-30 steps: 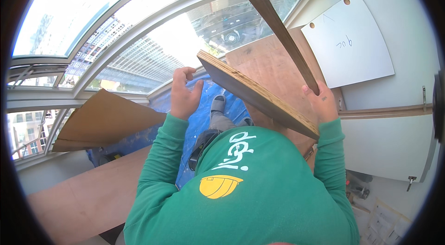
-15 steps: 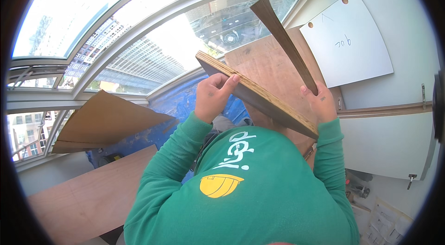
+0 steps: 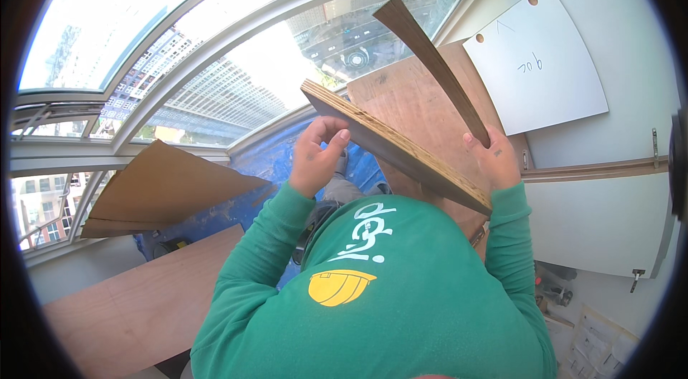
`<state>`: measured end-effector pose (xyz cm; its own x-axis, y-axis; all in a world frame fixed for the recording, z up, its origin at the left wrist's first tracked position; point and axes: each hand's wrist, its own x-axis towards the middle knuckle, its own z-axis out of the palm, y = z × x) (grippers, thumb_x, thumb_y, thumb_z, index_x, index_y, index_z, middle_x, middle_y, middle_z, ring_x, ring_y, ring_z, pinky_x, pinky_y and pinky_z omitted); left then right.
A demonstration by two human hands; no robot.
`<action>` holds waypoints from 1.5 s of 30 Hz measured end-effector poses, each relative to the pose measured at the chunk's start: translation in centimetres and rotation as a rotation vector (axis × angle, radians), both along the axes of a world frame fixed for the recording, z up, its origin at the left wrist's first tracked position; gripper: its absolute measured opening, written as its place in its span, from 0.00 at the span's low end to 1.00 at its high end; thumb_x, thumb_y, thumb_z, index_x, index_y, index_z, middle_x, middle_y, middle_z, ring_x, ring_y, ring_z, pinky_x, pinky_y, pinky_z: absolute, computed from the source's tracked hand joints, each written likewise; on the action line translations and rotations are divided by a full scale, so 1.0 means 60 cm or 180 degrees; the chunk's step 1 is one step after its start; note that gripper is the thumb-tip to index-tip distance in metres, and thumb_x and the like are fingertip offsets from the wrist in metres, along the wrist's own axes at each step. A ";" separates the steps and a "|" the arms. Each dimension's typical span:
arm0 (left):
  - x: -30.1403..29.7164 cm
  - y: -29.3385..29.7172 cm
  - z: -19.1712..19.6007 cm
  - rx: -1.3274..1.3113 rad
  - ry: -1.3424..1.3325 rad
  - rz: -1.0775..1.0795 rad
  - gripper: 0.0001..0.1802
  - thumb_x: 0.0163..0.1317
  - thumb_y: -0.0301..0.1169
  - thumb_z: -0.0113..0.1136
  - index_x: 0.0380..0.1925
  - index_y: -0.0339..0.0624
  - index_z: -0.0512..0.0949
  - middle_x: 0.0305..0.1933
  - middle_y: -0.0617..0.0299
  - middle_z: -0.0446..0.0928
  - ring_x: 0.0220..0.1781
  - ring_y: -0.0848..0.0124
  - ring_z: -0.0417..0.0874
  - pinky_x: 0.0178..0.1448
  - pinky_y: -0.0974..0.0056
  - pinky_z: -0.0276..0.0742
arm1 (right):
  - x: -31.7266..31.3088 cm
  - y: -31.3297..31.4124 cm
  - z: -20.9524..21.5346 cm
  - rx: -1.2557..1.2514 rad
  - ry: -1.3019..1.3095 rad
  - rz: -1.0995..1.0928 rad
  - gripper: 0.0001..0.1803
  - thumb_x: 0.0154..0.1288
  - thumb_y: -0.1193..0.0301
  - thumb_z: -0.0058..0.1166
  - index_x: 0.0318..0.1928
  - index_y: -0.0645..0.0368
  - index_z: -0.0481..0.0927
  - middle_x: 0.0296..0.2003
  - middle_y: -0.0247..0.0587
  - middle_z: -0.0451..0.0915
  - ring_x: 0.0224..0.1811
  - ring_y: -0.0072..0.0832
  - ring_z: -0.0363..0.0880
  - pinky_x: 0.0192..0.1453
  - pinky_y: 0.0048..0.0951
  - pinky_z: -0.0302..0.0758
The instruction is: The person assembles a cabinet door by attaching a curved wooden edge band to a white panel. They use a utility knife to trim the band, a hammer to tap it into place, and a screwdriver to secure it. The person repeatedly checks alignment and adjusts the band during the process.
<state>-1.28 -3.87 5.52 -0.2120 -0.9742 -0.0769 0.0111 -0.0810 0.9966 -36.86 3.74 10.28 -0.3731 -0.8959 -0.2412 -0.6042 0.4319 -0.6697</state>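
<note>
Far left: a loose brown sheet [image 3: 161,189] lies above a blue tarp [image 3: 269,164]. Left hand [image 3: 315,160]: fingers curled together, tips touching the near edge of the plywood board [image 3: 390,146], which is held tilted above the green sweatshirt [image 3: 373,300]. Right hand [image 3: 496,160]: fingers closed on the board's right end and on the dark wood strip [image 3: 433,64] rising from it. Far right: a white panel [image 3: 545,64] against the wall.

Left of the blue tarp [image 3: 276,164]: folded cardboard sheet [image 3: 161,189], wooden floor panel [image 3: 136,300]. Right of it: white board with two holes [image 3: 545,71], leaning on the wall. Beyond: curved window [image 3: 215,56].
</note>
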 end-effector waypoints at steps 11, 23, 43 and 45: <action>-0.010 -0.067 0.107 -0.2000 -0.0728 0.0586 0.22 0.65 0.41 0.80 0.50 0.37 0.85 0.40 0.59 0.86 0.40 0.70 0.85 0.47 0.64 0.80 | -0.001 0.001 -0.003 -0.0198 -0.0185 -0.0048 0.31 0.71 0.51 0.70 0.63 0.62 0.85 0.48 0.54 0.90 0.50 0.45 0.88 0.58 0.42 0.81; -0.010 -0.106 0.176 -0.3146 -0.0970 0.0502 0.16 0.64 0.35 0.81 0.46 0.39 0.88 0.37 0.59 0.89 0.39 0.65 0.86 0.48 0.60 0.81 | 0.010 0.004 0.026 -0.0244 0.0148 0.0041 0.27 0.69 0.52 0.71 0.56 0.61 0.88 0.38 0.51 0.89 0.40 0.42 0.87 0.50 0.40 0.81; 0.023 -0.160 0.096 -0.0616 0.0609 0.1147 0.22 0.74 0.27 0.67 0.64 0.27 0.81 0.47 0.54 0.89 0.47 0.70 0.88 0.54 0.67 0.83 | -0.016 0.030 0.134 -0.0645 0.0264 0.1182 0.30 0.62 0.70 0.76 0.64 0.61 0.84 0.47 0.46 0.87 0.46 0.33 0.84 0.51 0.33 0.82; 0.017 -0.154 0.083 -0.0581 0.0641 0.1143 0.22 0.74 0.27 0.67 0.64 0.27 0.80 0.47 0.54 0.89 0.47 0.72 0.88 0.54 0.68 0.82 | -0.014 0.035 0.152 -0.0838 0.0326 0.1408 0.31 0.62 0.70 0.76 0.66 0.60 0.83 0.46 0.45 0.87 0.44 0.33 0.84 0.48 0.32 0.81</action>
